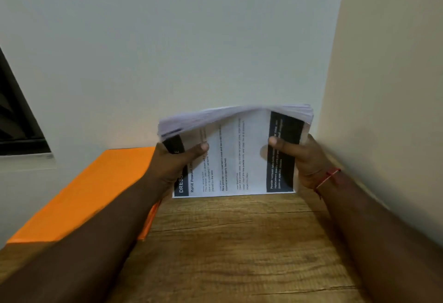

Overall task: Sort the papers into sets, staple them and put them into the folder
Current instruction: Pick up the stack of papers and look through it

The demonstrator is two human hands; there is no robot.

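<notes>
Wooden table (239, 254) bears an orange folder (84, 195) left of the papers (237, 154).

Red thread bracelet (329, 176) on right wrist

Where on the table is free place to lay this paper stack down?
The table is bare in front of the paper stack, between the orange folder and the side wall. The back is crowded: left hand and right hand grip the stack.

hands (236, 161): 2 | paper stack (233, 149): 1 | orange folder (91, 195): 1 | wooden table (239, 242): 1
</notes>
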